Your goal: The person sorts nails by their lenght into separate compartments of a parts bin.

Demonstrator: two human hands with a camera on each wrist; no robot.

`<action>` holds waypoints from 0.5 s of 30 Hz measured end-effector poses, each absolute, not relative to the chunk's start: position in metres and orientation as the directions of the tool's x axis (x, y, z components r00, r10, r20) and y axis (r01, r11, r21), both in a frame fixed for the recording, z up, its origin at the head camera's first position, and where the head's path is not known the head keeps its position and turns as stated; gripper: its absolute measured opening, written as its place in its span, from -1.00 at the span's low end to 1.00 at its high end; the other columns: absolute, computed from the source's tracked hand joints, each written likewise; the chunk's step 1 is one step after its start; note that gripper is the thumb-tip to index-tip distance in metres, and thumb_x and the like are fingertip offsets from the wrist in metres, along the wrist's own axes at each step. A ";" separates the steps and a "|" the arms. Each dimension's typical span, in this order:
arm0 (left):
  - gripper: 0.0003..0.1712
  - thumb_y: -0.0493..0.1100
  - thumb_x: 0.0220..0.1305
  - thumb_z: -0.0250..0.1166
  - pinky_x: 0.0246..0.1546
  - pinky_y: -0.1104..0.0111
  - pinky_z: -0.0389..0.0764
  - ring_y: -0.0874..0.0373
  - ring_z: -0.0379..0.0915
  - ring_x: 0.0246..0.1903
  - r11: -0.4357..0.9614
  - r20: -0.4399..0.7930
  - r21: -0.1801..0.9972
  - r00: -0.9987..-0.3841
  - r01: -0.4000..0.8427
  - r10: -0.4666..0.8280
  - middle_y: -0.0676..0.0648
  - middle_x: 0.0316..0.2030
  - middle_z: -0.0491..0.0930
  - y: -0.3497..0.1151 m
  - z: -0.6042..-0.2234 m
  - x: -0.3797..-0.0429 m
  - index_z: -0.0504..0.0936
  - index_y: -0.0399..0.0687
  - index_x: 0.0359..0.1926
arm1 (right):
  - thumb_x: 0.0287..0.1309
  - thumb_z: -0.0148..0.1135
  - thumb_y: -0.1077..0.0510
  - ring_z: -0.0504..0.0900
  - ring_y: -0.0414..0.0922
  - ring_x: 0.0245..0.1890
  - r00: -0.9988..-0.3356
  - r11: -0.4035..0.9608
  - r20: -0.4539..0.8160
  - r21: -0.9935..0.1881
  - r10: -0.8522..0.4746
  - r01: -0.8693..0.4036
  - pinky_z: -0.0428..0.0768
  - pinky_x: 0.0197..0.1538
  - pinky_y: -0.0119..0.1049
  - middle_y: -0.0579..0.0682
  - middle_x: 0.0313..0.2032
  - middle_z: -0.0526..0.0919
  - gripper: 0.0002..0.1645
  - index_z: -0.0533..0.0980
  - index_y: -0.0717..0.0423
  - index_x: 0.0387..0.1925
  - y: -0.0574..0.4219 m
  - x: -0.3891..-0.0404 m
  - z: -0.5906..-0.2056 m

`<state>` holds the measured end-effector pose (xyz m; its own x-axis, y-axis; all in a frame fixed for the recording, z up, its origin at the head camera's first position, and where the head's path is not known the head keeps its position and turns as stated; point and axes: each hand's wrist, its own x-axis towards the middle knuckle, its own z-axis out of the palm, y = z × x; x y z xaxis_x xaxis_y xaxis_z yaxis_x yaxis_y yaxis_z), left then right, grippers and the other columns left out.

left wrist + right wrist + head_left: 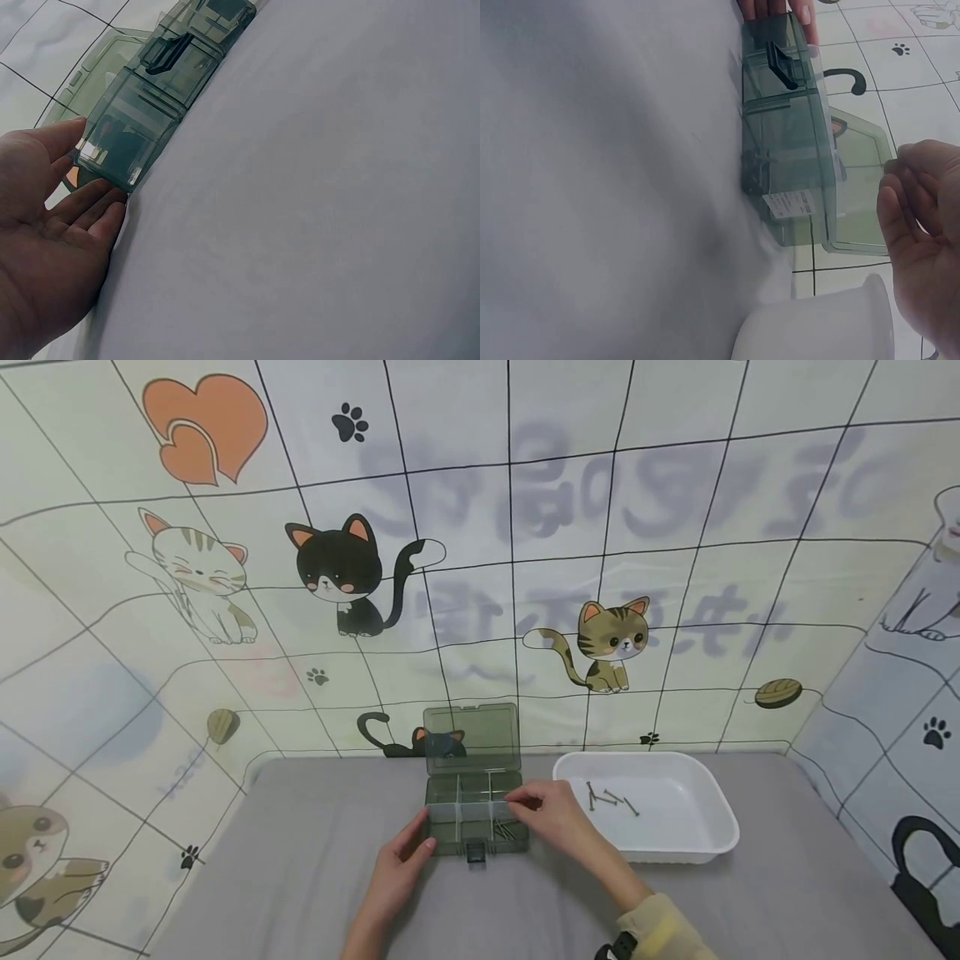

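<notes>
Yellow-sleeved right hand [553, 817]: thumb and fingertips drawn together, above the right side of the box; I cannot tell whether something small is pinched between them, nor whether they touch the partition below.
Left hand [393, 864]: thumb and fingers apart, tips against the left end wall of the box.
Right wrist: dark watch [622, 946], just below the cuff.
Box [474, 831]: green-tinted clear plastic, between the two hands, standing at the far part of the table; pale upright partitions split it into compartments.
Lid [487, 743]: raised at the far side, wall print showing through it.
Latch [476, 852]: dark, middle of the near side, hanging outward.
Near right compartment: several slim metal fasteners [504, 831] lying together; screws or nails, too small to say.
Tray [690, 810]: white, right of the box, apart from it.
Tray contents: a few loose fasteners [604, 799], grouped toward the left.
Table: covered in grey cloth [315, 827].
Far wall [465, 510]: pale sheet, black grid lines, cartoon cats, an orange heart [240, 418] at far left.
</notes>
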<state>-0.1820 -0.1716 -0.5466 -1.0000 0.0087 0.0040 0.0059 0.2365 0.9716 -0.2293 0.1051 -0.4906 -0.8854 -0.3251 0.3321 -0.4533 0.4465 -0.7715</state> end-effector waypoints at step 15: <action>-0.39 -0.17 0.48 0.28 0.41 0.05 0.26 -0.12 0.13 0.49 0.242 -0.002 0.970 -1.000 0.000 0.006 -0.18 0.47 0.31 -0.173 -0.548 -0.183 0.40 -0.13 0.48 | 0.26 0.41 0.28 0.70 -0.23 -0.30 -0.903 0.479 0.327 -0.768 -0.277 -0.425 0.69 -0.23 -0.35 -0.08 -0.28 0.79 -0.91 0.76 0.16 -0.21 0.151 -0.227 -0.495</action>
<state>-0.1834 -0.1726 -0.5485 -1.0000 0.0060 -0.0020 -0.0005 0.2421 0.9703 -0.2270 0.1512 -0.4946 -0.9034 -0.2773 0.3270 -0.4251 0.4790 -0.7680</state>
